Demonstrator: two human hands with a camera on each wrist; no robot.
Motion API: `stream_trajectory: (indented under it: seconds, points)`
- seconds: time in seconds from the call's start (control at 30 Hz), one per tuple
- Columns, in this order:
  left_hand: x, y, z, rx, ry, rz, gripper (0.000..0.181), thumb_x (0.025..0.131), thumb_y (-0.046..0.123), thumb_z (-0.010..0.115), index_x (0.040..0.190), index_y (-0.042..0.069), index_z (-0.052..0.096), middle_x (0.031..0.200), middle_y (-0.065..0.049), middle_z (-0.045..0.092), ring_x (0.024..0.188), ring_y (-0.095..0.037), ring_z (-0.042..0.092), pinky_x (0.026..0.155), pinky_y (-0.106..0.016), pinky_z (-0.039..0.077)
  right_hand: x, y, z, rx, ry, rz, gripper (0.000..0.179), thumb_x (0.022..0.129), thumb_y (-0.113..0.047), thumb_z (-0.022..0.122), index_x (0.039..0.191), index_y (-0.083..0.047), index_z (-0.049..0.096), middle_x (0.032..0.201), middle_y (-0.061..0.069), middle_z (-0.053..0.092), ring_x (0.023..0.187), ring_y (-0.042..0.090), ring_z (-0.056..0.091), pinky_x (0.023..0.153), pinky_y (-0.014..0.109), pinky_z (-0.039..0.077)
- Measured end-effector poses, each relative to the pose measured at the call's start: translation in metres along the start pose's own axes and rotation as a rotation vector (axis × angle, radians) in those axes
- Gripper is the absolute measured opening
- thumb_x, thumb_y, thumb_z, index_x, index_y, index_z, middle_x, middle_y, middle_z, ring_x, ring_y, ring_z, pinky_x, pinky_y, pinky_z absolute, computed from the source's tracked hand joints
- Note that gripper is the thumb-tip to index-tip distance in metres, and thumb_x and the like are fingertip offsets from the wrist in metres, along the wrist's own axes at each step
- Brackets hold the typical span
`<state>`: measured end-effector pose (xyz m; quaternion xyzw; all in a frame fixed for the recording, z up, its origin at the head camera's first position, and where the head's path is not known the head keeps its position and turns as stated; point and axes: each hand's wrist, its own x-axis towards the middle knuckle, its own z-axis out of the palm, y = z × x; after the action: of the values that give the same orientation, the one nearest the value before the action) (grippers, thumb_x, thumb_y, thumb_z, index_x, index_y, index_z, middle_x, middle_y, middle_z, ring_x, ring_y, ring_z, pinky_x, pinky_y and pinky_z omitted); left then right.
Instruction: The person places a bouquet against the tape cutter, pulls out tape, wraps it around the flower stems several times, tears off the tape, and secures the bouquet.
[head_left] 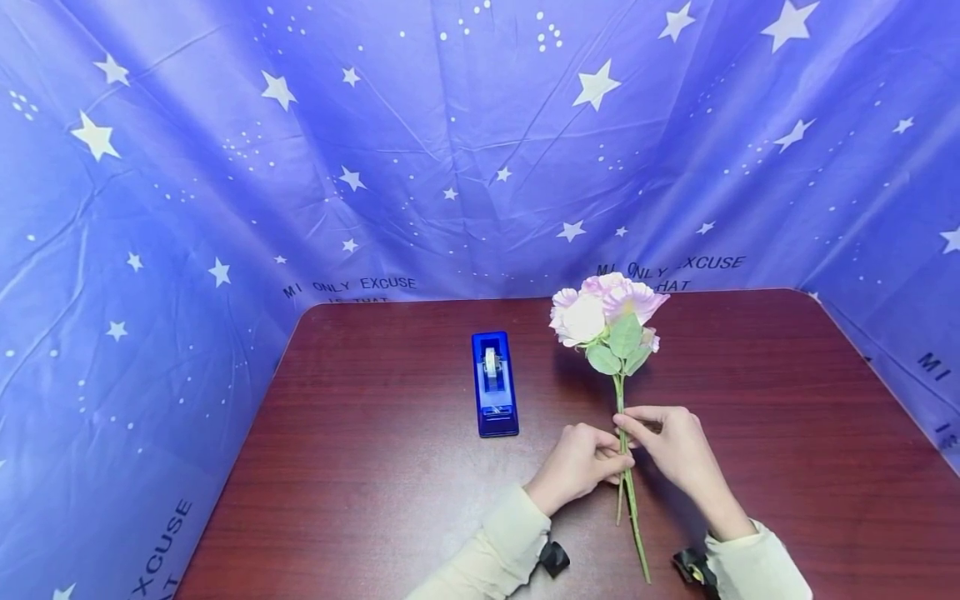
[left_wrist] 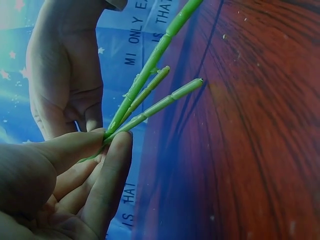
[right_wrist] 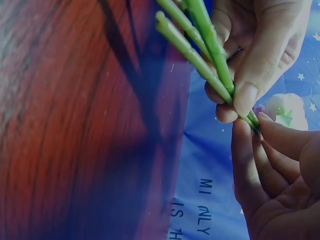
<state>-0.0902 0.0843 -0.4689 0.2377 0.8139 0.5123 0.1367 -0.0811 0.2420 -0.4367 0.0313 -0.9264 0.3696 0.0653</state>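
A small bunch of artificial-looking flowers (head_left: 606,310), pink and white with green leaves, is held up over the right half of the table. My left hand (head_left: 576,463) pinches its green stems (head_left: 637,533) between thumb and fingers. Just above that, my right hand (head_left: 678,443) pinches the same stems. From the left wrist view, three stem ends of differing lengths (left_wrist: 186,89) fan out past the left thumb (left_wrist: 75,150). In the right wrist view the right thumb and fingers (right_wrist: 245,165) close on the stems beside the left thumb (right_wrist: 250,92).
A blue tape dispenser (head_left: 495,417) with a roll of tape (head_left: 491,362) stands on the dark red wood-grain table (head_left: 360,467), left of the flowers. Behind the table and along both sides hangs a blue cloth with stars (head_left: 450,150). Black straps (head_left: 555,558) show at both cuffs.
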Motion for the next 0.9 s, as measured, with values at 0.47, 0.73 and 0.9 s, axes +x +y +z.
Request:
stream_trajectory:
  seconds: [0.47, 0.73, 0.9]
  points:
    - [0.006, 0.005, 0.013, 0.0, 0.014, -0.013, 0.008, 0.088, 0.011, 0.073, 0.086, 0.005, 0.077, 0.076, -0.002, 0.076, 0.052, 0.007, 0.063, 0.051, -0.009, 0.048, -0.001, 0.009, -0.009, -0.034, -0.028, 0.039, 0.023, 0.091, -0.024, 0.072, 0.101, -0.003, 0.077, 0.079, 0.005, 0.076, 0.063, 0.009, 0.07, 0.067, 0.024, 0.05]
    - [0.009, 0.007, 0.02, 0.046, 0.019, -0.023, 0.009, 0.088, 0.015, 0.074, 0.082, 0.008, 0.077, 0.073, 0.002, 0.075, 0.051, 0.008, 0.062, 0.05, -0.008, 0.047, -0.003, 0.013, -0.014, -0.043, -0.041, 0.071, 0.023, 0.091, -0.022, 0.072, 0.101, -0.002, 0.077, 0.083, 0.009, 0.076, 0.065, 0.013, 0.072, 0.067, 0.026, 0.051]
    - [0.012, 0.009, 0.026, 0.041, 0.01, -0.025, 0.009, 0.088, 0.014, 0.074, 0.082, 0.008, 0.077, 0.073, 0.001, 0.075, 0.051, 0.007, 0.063, 0.05, -0.008, 0.046, -0.004, 0.016, -0.017, -0.057, -0.052, 0.084, 0.024, 0.091, -0.022, 0.071, 0.102, -0.001, 0.076, 0.082, 0.009, 0.076, 0.066, 0.015, 0.072, 0.071, 0.033, 0.053]
